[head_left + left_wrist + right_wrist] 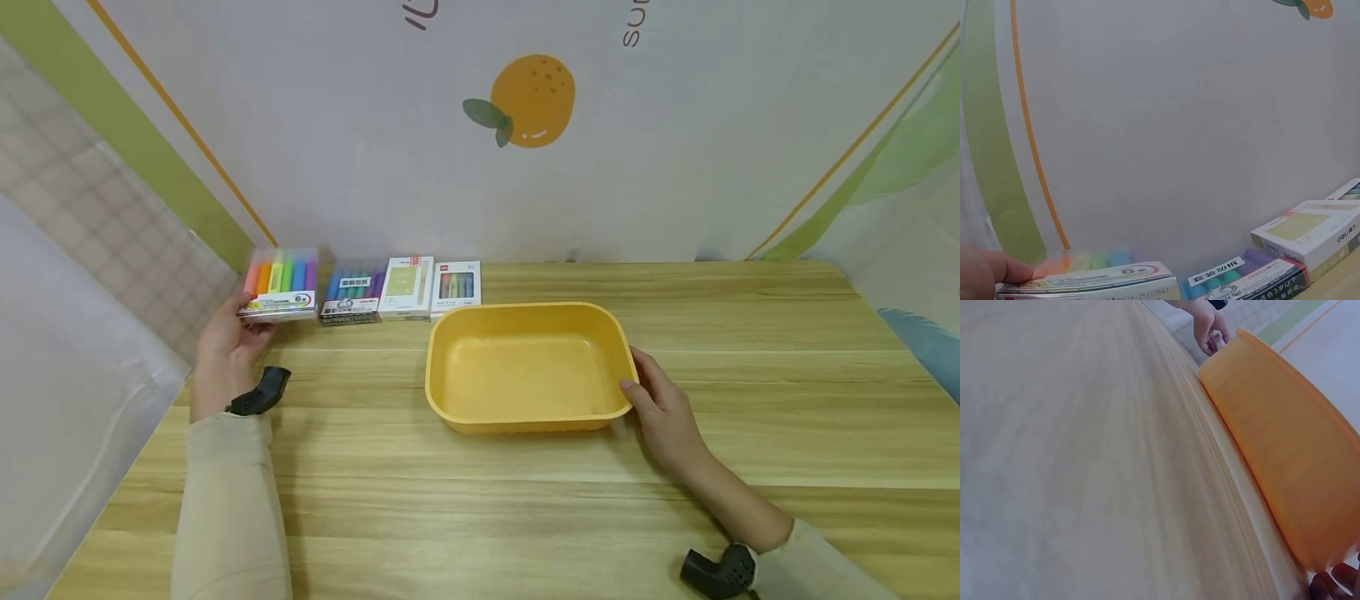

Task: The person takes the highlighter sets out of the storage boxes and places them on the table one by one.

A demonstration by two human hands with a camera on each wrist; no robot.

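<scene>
My left hand (225, 342) grips a clear pack of coloured highlighters (279, 283) at the table's far left, thumb on its near side. In the left wrist view a fingertip (991, 269) presses on that highlighter pack (1091, 281). A yellow plastic tray (437, 367) sits empty in the middle of the table. My right hand (660, 400) rests against its right side, thumb on the rim near the front corner and fingers along the outer wall. The right wrist view shows the tray wall (1285, 444) close up, with my fingertips (1335, 584) at its lower edge.
To the right of the highlighters, a row lies along the back wall: a dark marker pack (351, 296), a white box (406, 287) and a small pack of coloured pens (456, 285). The wooden table (750, 375) ends at its left edge, close to my left arm.
</scene>
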